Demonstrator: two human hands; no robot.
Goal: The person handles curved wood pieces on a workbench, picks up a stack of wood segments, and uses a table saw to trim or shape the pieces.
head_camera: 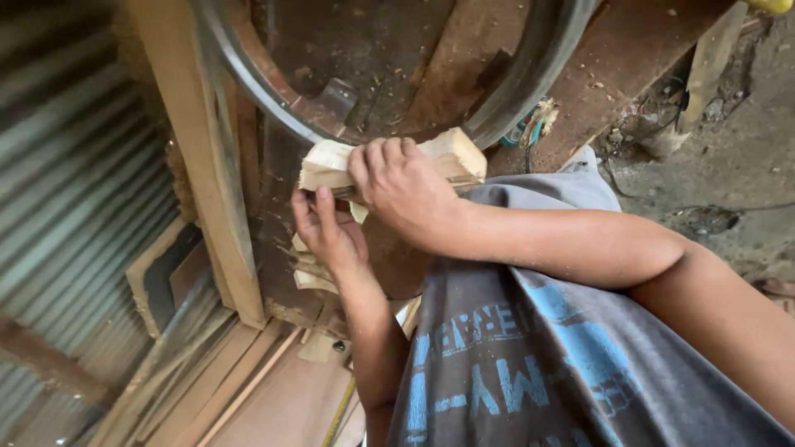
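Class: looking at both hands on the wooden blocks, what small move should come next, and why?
Probably lift the bundle of wooden blocks clear. The right hand grips it from above, the left hand supports it below, and more offcuts lie underneath.

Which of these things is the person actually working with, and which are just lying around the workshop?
In use:
- pale wood block, gripped by the right hand
- thin wood pieces under the left hand

Lying about:
- big curved metal rim
- upright plank
- boards on the floor
- corrugated metal wall
- wood scraps and cable
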